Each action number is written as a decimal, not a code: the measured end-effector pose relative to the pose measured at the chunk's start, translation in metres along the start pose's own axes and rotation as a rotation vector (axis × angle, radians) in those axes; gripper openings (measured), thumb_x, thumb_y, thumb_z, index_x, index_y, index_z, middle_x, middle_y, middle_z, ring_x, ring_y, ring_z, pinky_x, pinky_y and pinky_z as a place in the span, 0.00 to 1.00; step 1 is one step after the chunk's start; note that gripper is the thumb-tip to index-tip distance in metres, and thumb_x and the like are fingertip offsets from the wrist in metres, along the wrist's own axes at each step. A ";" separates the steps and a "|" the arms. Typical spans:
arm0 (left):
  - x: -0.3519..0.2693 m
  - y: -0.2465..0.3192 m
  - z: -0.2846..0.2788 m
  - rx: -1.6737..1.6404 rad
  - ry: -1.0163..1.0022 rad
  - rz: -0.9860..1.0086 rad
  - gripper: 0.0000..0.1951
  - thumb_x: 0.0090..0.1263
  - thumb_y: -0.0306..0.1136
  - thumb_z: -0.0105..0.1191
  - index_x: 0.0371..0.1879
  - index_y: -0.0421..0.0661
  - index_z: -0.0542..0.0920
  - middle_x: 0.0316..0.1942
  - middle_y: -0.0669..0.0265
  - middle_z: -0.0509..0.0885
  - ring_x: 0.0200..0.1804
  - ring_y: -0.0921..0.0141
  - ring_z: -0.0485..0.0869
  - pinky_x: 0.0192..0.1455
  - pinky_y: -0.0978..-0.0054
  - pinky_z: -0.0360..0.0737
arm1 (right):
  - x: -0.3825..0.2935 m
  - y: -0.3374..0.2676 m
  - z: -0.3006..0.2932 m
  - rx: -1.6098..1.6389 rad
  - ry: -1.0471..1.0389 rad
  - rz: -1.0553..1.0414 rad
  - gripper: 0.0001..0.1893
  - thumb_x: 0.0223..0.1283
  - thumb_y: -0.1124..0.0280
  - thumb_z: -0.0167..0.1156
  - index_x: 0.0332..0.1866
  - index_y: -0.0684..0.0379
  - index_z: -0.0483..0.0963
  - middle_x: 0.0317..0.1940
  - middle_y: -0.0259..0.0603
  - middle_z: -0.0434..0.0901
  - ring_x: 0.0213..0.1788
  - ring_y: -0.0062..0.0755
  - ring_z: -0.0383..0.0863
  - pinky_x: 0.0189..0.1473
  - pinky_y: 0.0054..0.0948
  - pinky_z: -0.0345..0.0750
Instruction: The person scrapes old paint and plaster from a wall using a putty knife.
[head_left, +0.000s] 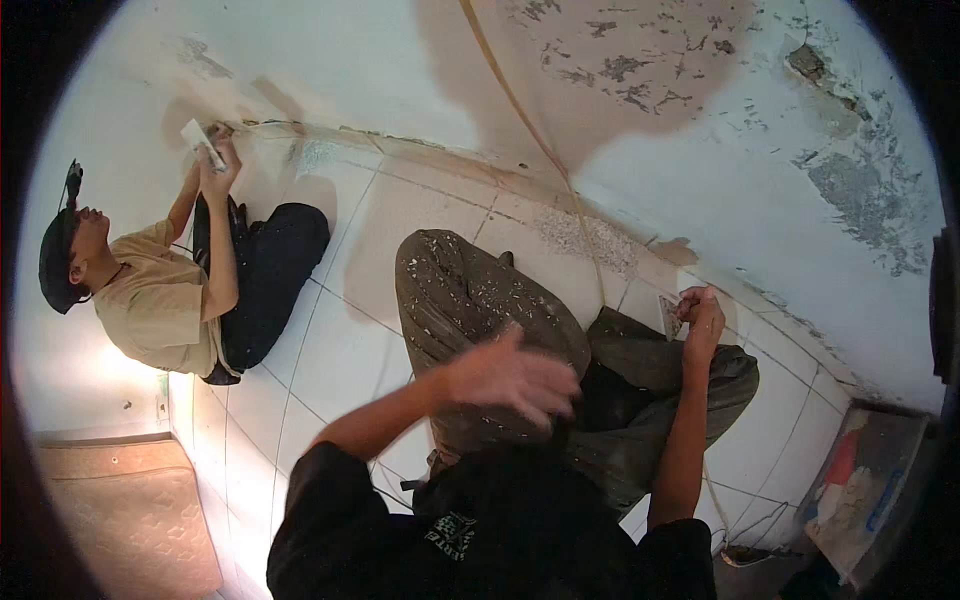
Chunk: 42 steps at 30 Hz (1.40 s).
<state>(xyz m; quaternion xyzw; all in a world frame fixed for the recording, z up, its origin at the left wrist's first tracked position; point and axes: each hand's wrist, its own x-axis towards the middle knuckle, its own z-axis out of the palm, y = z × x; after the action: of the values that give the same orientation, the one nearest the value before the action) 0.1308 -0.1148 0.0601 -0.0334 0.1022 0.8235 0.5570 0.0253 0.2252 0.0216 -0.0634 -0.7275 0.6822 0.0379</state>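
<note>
My left hand is blurred by motion over my dark trousers, fingers apart and nothing in it. Pale paint flakes speckle the trouser leg beneath. Near the foot of the wall, over my right knee, my right hand has its fingers curled around a small flat plate-like tool. Most of this tool's grip is hidden by the fingers, so its exact kind is unclear. The white wall in front bears grey patches where its paint has come off.
A co-worker sits at the left, holding a pale flat piece near the wall. A yellowish cord runs down to the tiled floor. Scraped flakes lie along the wall base. A brown mattress-like pad and a bin flank me.
</note>
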 end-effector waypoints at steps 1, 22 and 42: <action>-0.025 0.021 -0.001 -0.012 0.104 0.284 0.45 0.74 0.67 0.33 0.76 0.37 0.53 0.76 0.43 0.57 0.75 0.42 0.59 0.76 0.38 0.51 | -0.001 0.001 0.000 0.016 0.011 -0.025 0.27 0.78 0.50 0.43 0.35 0.64 0.76 0.23 0.34 0.73 0.28 0.23 0.71 0.34 0.26 0.70; -0.115 0.067 0.005 0.061 0.064 0.822 0.43 0.70 0.71 0.36 0.76 0.52 0.60 0.73 0.52 0.65 0.76 0.47 0.57 0.73 0.41 0.57 | -0.005 0.001 0.006 -0.041 -0.037 -0.012 0.26 0.79 0.53 0.43 0.35 0.66 0.75 0.23 0.34 0.72 0.28 0.23 0.70 0.34 0.27 0.68; -0.139 0.126 0.072 0.414 0.479 1.571 0.33 0.78 0.53 0.38 0.72 0.39 0.60 0.71 0.45 0.66 0.75 0.51 0.62 0.76 0.42 0.54 | -0.002 0.015 0.002 -0.077 -0.015 -0.015 0.24 0.78 0.52 0.45 0.35 0.64 0.74 0.25 0.33 0.71 0.28 0.24 0.68 0.32 0.27 0.67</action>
<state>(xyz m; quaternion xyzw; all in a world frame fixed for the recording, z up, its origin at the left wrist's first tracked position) 0.0714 -0.2719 0.1701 -0.0234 0.3597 0.9067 -0.2189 0.0280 0.2238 0.0069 -0.0543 -0.7538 0.6540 0.0352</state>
